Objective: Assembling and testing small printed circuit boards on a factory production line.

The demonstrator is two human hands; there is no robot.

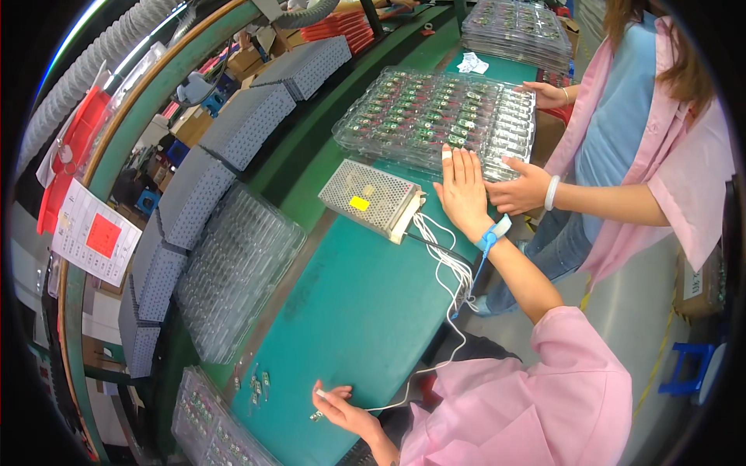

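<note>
My right hand (465, 190), a blue wrist strap around its wrist, lies palm down with fingers stretched at the near edge of a stack of clear plastic trays (388, 147) filled with small green circuit boards. Down at the lower middle, my left hand (346, 409) is closed over the mat, fingers pinched on a small circuit board (316, 416). Several loose circuit boards (260, 384) with wires lie to its left. A co-worker's two hands (522, 188) grip the right side of the tray stack, one of them beside my right hand.
A perforated metal power supply box (371, 198) with white cables (458, 272) sits on the green mat (334, 311). Clear empty trays (237, 272) and grey dimpled foam blocks (249, 124) line the left. Another filled tray (214, 423) stands at the bottom. A blue stool (688, 369) is right.
</note>
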